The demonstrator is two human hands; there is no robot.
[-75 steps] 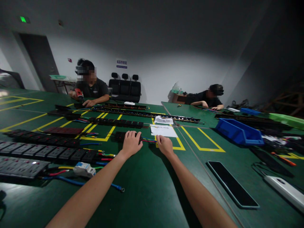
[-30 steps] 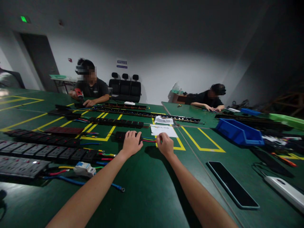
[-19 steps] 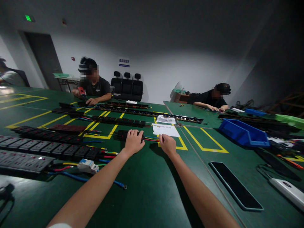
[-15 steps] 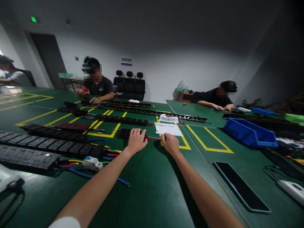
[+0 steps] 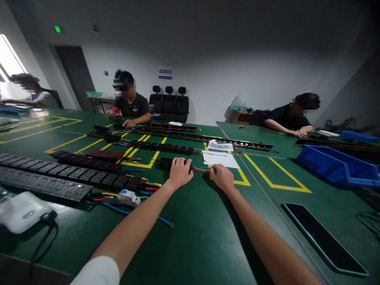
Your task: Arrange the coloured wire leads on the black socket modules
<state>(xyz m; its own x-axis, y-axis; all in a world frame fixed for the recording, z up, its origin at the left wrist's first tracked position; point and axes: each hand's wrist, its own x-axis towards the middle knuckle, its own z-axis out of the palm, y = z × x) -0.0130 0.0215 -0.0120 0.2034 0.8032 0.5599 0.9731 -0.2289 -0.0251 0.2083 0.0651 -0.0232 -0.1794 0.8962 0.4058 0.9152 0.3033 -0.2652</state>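
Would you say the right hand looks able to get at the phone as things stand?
Probably yes: nothing visible covers the phone or stands between it and the right hand, though that hand appears occupied at the coloured wires.

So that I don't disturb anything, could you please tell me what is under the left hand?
Under the left hand lies a black block: one end shows on the left, and coloured wires emerge on the right. The part beneath the hand is covered.

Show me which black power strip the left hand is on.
The short black strip under the left hand, its coloured wires running toward the right hand; neither hand touches the longer strips.
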